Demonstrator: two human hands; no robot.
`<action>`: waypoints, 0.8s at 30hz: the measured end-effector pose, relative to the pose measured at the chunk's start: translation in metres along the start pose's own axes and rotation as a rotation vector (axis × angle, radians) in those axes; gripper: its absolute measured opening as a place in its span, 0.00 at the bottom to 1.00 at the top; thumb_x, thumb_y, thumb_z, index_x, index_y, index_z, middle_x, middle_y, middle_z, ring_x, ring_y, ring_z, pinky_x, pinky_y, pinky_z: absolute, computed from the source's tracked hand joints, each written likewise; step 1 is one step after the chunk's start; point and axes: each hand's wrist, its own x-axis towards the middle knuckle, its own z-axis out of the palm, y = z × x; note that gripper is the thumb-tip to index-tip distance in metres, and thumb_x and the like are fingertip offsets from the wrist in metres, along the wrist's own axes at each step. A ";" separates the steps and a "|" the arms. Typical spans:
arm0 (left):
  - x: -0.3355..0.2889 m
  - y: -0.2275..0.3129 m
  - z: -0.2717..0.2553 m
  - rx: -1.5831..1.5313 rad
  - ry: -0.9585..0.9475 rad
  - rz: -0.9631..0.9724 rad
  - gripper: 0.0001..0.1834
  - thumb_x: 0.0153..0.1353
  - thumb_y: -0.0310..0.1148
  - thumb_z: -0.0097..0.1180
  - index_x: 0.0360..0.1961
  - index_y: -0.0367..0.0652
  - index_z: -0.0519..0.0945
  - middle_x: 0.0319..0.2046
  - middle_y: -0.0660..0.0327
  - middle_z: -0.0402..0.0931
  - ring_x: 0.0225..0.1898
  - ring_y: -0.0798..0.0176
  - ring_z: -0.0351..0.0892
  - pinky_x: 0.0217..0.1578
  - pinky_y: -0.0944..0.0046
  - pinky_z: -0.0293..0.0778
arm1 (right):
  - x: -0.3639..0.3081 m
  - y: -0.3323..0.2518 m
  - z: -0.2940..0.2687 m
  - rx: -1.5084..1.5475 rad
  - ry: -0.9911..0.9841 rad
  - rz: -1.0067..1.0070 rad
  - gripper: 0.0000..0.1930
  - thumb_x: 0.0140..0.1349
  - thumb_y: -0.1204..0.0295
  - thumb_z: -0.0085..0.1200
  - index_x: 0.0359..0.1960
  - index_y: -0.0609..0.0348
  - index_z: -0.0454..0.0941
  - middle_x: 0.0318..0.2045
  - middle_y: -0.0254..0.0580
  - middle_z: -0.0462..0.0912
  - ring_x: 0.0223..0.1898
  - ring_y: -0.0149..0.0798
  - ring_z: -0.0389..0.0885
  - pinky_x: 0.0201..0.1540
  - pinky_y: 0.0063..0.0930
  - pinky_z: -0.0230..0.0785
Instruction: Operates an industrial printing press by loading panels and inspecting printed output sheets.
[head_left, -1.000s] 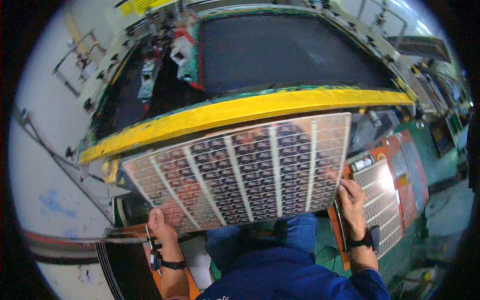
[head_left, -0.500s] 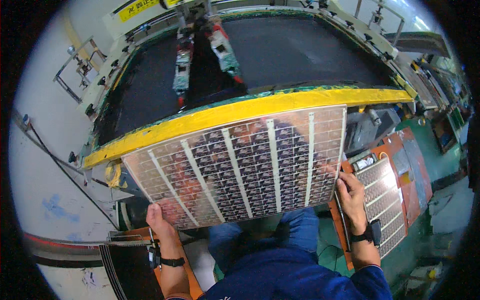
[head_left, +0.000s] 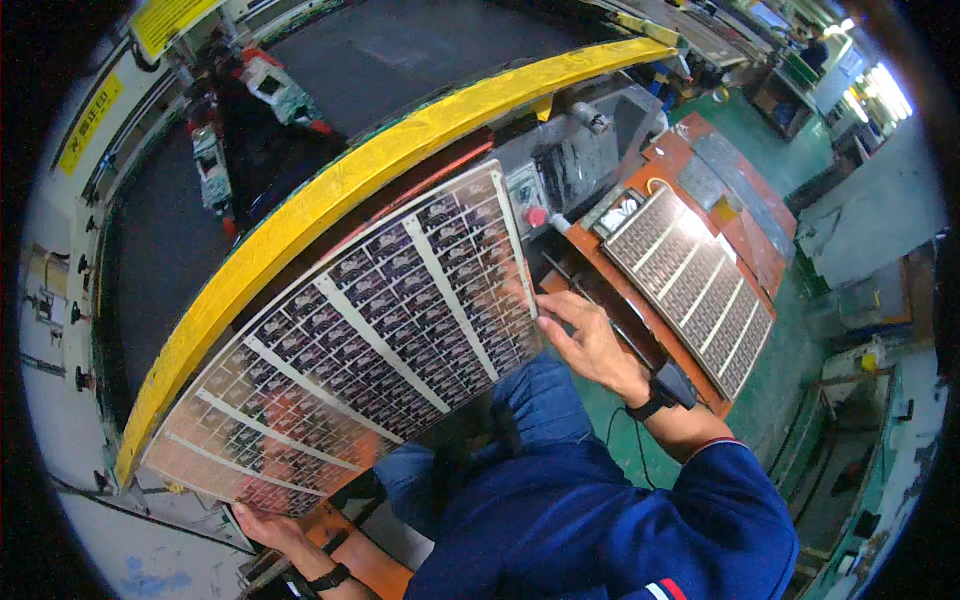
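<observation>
A large copper-coloured circuit board panel, with rows of small dark printed patterns and pale strips, is held tilted in front of me. My left hand grips its near left corner, the thumb on the face. My right hand pinches its right edge between thumb and fingers. The panel's far edge lies close along the yellow front bar of a screen-printing frame; whether they touch I cannot tell. Both wrists wear dark bands.
Beyond the bar is the dark screen, with two printing-head arms over it. To my right, similar panels lie on an orange-brown table. A grey cabinet stands farther right.
My view has turned to the right, so the panel and yellow bar appear slanted. Both hands keep hold of the panel. More of the right-hand table and the room shows.
</observation>
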 end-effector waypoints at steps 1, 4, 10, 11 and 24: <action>-0.001 0.001 0.000 0.013 0.032 0.030 0.22 0.66 0.45 0.45 0.45 0.33 0.73 0.39 0.55 0.75 0.39 0.59 0.76 0.40 0.59 0.74 | -0.002 0.001 0.001 0.005 -0.009 0.028 0.14 0.59 0.77 0.52 0.48 0.65 0.76 0.38 0.52 0.80 0.37 0.48 0.80 0.39 0.34 0.72; -0.002 0.009 0.006 0.011 -0.059 -0.032 0.23 0.67 0.46 0.43 0.44 0.33 0.74 0.34 0.55 0.77 0.32 0.60 0.77 0.32 0.62 0.74 | -0.001 0.005 0.000 0.021 -0.004 0.023 0.15 0.59 0.77 0.52 0.48 0.66 0.76 0.38 0.52 0.80 0.38 0.49 0.80 0.41 0.34 0.72; -0.012 0.014 0.012 0.033 0.073 -0.073 0.19 0.66 0.42 0.43 0.40 0.34 0.77 0.29 0.56 0.78 0.31 0.64 0.78 0.31 0.66 0.75 | 0.010 -0.006 -0.004 -0.017 -0.056 0.079 0.14 0.60 0.78 0.51 0.47 0.65 0.77 0.40 0.49 0.80 0.41 0.43 0.79 0.45 0.29 0.70; -0.014 0.013 0.013 0.125 0.018 0.105 0.19 0.66 0.42 0.46 0.39 0.34 0.77 0.31 0.56 0.78 0.33 0.65 0.77 0.33 0.67 0.74 | 0.010 -0.009 -0.007 0.039 -0.089 0.129 0.14 0.60 0.79 0.51 0.48 0.65 0.77 0.40 0.48 0.80 0.42 0.41 0.79 0.44 0.28 0.70; -0.018 0.011 0.018 -0.015 0.047 0.064 0.15 0.66 0.38 0.46 0.37 0.36 0.77 0.33 0.59 0.77 0.34 0.63 0.76 0.37 0.62 0.72 | 0.011 -0.009 -0.008 -0.022 -0.056 0.079 0.14 0.60 0.80 0.52 0.48 0.67 0.77 0.36 0.47 0.80 0.37 0.37 0.79 0.40 0.25 0.69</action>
